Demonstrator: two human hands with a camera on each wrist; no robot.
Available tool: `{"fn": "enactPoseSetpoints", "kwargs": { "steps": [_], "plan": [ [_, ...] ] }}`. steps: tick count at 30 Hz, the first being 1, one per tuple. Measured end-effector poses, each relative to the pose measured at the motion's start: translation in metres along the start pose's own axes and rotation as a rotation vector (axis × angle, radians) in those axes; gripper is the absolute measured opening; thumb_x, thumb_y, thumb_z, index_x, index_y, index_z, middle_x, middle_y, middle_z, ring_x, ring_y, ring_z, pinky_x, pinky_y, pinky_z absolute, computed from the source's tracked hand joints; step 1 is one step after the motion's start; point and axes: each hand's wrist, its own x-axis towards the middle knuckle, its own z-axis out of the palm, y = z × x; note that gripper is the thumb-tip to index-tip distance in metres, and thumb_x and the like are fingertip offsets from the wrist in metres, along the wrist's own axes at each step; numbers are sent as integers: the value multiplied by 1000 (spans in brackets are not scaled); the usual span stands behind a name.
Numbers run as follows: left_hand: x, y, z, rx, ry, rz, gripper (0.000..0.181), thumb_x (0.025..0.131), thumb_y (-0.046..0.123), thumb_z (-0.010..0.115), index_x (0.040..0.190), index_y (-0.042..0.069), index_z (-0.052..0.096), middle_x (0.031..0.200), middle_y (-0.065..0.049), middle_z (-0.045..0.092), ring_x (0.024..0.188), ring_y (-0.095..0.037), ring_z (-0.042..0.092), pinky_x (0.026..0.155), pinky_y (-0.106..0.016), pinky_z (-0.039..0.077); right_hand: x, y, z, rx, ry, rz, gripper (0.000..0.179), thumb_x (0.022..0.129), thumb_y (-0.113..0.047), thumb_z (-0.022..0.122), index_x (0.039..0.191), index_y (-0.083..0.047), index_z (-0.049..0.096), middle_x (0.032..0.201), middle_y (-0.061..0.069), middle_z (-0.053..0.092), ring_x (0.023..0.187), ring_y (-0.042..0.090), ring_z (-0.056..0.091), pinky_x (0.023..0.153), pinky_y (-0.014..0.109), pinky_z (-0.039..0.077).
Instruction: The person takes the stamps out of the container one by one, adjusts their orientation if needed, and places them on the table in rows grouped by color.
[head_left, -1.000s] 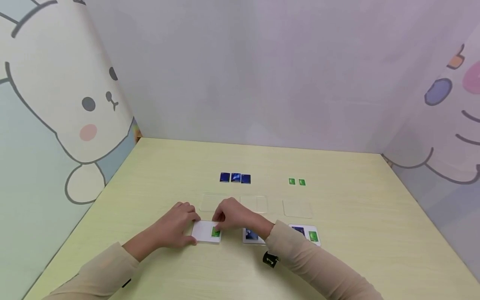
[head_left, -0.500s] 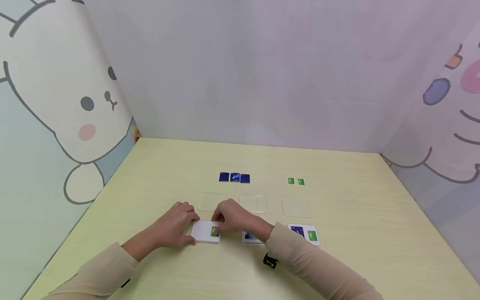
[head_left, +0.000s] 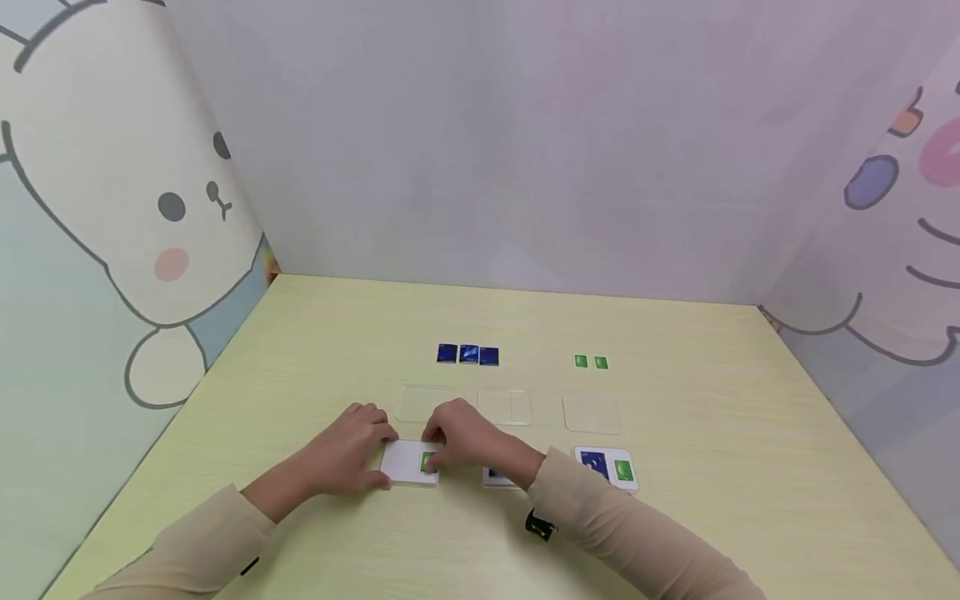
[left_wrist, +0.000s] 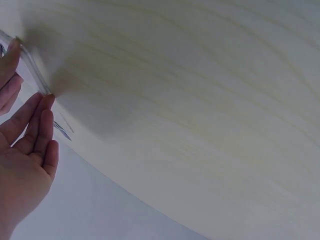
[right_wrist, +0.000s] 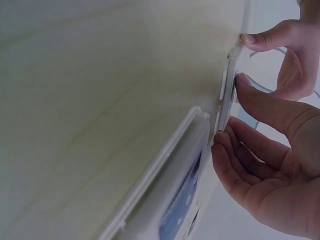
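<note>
A flat white plastic case [head_left: 401,462] lies on the table, with a small green sticker [head_left: 427,458] near its right end. My left hand [head_left: 351,448] holds the case's left end, thumb at the near corner and fingers at the far corner. At the other end, the thumb of my right hand [head_left: 467,435] presses on the sticker and partly hides it. In the right wrist view the fingers of that hand [right_wrist: 272,165] curl against the edge of the case [right_wrist: 226,95]. In the left wrist view only the case's clear edge [left_wrist: 35,70] shows.
Two more white cases, one at the right [head_left: 606,468] and one partly under my right forearm [head_left: 497,477], bear blue and green stickers. Behind lie three clear covers [head_left: 592,414], a row of dark blue stickers [head_left: 468,354] and two green stickers [head_left: 591,362]. Curtains surround the table [head_left: 675,400].
The right thumb has slid slightly over the green sticker and covers more of it. Both hands otherwise stay in place; the whole head view has shifted a little.
</note>
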Motion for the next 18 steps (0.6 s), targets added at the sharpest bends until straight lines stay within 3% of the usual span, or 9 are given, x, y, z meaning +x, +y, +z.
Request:
{"fn": "enactPoseSetpoints", "kwargs": {
  "steps": [18],
  "plan": [
    [1, -1, 1, 2, 1, -2, 45, 67, 34, 84, 99, 6, 70, 92, 2, 63, 87, -11, 49, 88, -37, 41, 0, 1, 3, 32, 16, 21, 23, 71, -21, 85, 89, -10, 76, 78, -3, 70, 64, 0, 49, 60, 12, 42]
  ]
}}
